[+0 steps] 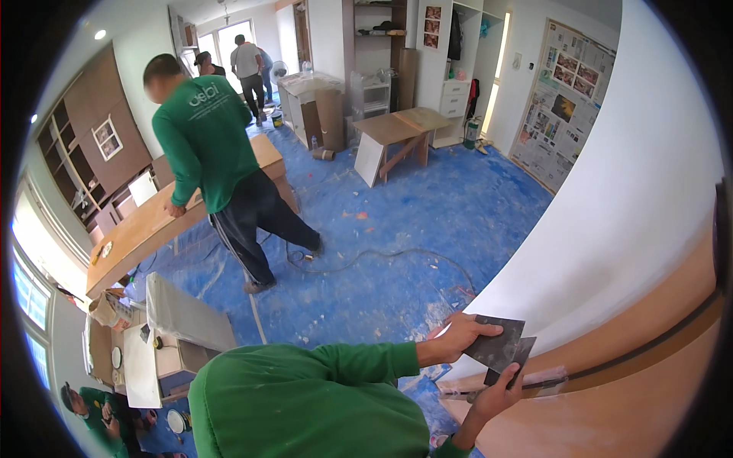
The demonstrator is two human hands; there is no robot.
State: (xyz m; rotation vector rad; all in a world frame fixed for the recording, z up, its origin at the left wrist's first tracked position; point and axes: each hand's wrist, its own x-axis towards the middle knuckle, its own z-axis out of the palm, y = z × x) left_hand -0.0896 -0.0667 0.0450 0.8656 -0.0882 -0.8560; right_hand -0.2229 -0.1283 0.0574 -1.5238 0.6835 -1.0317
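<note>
Blue sheeting (359, 298), scuffed with pale marks, covers the floor of the room around you, and a dark cable (374, 253) trails across it. To your right a white wall (603, 244) bows through the view, with a tan panel (611, 412) below it and a dark strip (649, 353) running along that panel.

Your hands are out to the right of your green top (305, 404), in front of the foot of the wall. Your left hand (458, 337) is clamped on a dark rectangular plate (495, 351), its thumb lying flat on the upper face. Your right hand (495, 398), lower and nearer to you, pinches a second dark plate (523, 354) with the thumb up along its face. From this view the two plates overlap, the left one partly covering the right one; you cannot tell whether they touch. Your hands are near each other but apart.

Across the sheeting, a co-worker in green (206, 145) stands with a hand on a long wooden counter (141, 235). Beyond stand a brown table (401, 127) and, near the far windows, more people (247, 65). At the lower left sits another person in green (98, 404). A newspaper-covered panel (550, 137) stands against the far right wall.
</note>
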